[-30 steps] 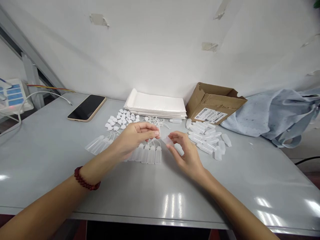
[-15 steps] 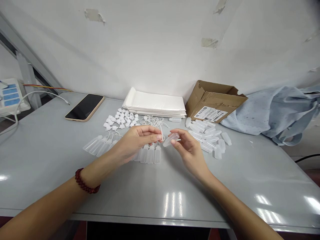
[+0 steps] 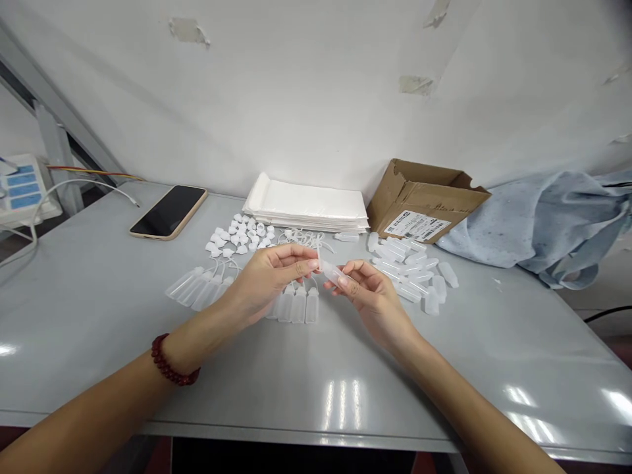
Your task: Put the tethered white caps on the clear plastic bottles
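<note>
My left hand (image 3: 276, 273) pinches a thin white cord loop (image 3: 318, 249) between thumb and fingertips. A small translucent plastic bottle (image 3: 333, 272) is gripped in my right hand (image 3: 372, 293), tilted, its upper-left end against the cord at my left fingertips. Whether the cord goes round the bottle's neck I cannot tell. Below and behind my left hand lie several bottles with cords (image 3: 299, 306), partly hidden by it, and more corded bottles (image 3: 195, 286) lie to its left. Loose bottles without cords (image 3: 409, 266) are heaped right of my right hand.
White caps (image 3: 241, 234) and a tangle of cords (image 3: 301, 237) lie before a stack of white envelopes (image 3: 311, 201). A phone (image 3: 170, 210) rests at left, near a power strip (image 3: 24, 191). An open cardboard box (image 3: 424, 204) and pale blue cloth (image 3: 533, 224) stand at right.
My right hand has turned the bottle so that its end now points up and left, and has brought it against the cord. The left hand has stayed nearly in place.
</note>
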### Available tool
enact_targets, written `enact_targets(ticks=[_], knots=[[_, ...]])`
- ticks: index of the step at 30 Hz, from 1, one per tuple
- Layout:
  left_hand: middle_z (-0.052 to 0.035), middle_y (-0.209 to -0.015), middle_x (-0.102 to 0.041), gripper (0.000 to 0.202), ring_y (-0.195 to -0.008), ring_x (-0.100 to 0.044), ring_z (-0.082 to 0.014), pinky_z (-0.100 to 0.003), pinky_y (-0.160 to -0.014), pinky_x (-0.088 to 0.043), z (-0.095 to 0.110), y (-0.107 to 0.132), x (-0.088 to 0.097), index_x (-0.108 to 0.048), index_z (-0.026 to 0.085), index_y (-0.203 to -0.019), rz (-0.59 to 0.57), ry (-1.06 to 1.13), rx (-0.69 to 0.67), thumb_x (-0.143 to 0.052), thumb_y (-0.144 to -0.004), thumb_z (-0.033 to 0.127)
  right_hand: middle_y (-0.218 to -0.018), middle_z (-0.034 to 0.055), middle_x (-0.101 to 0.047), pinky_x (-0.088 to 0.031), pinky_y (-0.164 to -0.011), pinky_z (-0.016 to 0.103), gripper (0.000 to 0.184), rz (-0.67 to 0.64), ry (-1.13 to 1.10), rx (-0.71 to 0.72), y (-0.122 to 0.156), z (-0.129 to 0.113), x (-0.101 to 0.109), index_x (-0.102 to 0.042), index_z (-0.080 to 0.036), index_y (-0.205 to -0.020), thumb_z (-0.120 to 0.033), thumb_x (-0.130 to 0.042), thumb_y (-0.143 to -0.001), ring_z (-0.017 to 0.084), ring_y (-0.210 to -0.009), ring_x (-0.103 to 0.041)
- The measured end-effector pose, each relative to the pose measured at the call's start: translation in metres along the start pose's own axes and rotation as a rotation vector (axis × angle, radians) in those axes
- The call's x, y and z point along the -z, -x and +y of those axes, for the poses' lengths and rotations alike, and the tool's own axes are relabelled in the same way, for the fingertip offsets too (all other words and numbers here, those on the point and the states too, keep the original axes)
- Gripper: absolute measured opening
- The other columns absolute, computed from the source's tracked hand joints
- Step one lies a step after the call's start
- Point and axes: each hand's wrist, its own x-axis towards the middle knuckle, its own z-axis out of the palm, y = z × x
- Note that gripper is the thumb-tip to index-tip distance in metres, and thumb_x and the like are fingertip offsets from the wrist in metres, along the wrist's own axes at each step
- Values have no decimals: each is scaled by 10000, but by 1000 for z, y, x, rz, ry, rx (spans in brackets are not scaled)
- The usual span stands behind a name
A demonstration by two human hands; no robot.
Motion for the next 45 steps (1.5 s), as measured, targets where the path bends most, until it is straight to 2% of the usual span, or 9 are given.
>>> enact_targets(ticks=[6, 11, 19, 24, 30, 35, 40, 45], knots=[[19, -834, -657, 173, -794, -571, -110, -250, -750, -442, -4, 0, -1, -712, 239, -885, 24, -21, -5, -748, -752, 345, -802, -9, -667, -461, -806, 299, 216, -66, 3, -33, 1, 1, 0, -552, -208, -830, -294, -739, -762, 176, -845, -679], [16, -818, -660, 194, -762, -571, -117, -249, -717, -461, -5, 2, -4, -708, 236, -921, 35, -142, -24, -693, -796, 383, -773, -6, -687, -451, -815, 308, 241, -104, 38, -39, 3, 0, -2, -538, -212, -844, -292, -746, -753, 180, -805, -688], [14, -846, -692, 155, -819, -619, -132, -241, -753, -476, 1, 6, -11, -697, 211, -861, 12, -407, -222, -621, -852, 346, -769, -14, -672, -448, -823, 322, 244, -123, 64, -6, 2, 2, -1, -528, -216, -877, -305, -729, -771, 179, -789, -686], [14, -846, -681, 173, -779, -626, -142, -269, -728, -476, 0, 8, -12, -667, 214, -900, -51, -480, -218, -563, -886, 351, -862, 7, -698, -449, -825, 345, 257, -175, 83, 30, 2, 4, 0, -518, -241, -1039, -303, -662, -836, 183, -814, -680], [33, -738, -652, 171, -660, -623, -116, -243, -649, -454, 2, 9, -14, -642, 193, -824, -76, -586, -227, -548, -888, 321, -907, 31, -709, -437, -836, 363, 304, -224, 196, 79, 5, 5, -2, -525, -240, -1184, -290, -585, -890, 185, -843, -657], [41, -733, -650, 168, -632, -576, -101, -220, -591, -416, 5, 10, -15, -644, 200, -793, -74, -683, -250, -546, -882, 304, -863, 20, -708, -443, -774, 344, 287, -225, 210, 102, 6, 7, -3, -534, -250, -1175, -291, -577, -895, 178, -803, -650], [35, -718, -661, 178, -684, -548, -134, -235, -617, -411, 5, 11, -13, -650, 221, -781, -60, -754, -261, -567, -869, 352, -860, 17, -701, -446, -781, 338, 264, -189, 189, 83, 5, 8, -2, -566, -244, -1135, -313, -599, -883, 170, -784, -650], [14, -789, -680, 202, -715, -562, -151, -256, -634, -425, 3, 10, -14, -667, 227, -838, -21, -752, -258, -557, -874, 392, -837, 18, -703, -450, -814, 347, 250, -170, 95, 31, 4, 8, -1, -601, -237, -1071, -339, -646, -848, 180, -802, -657]])
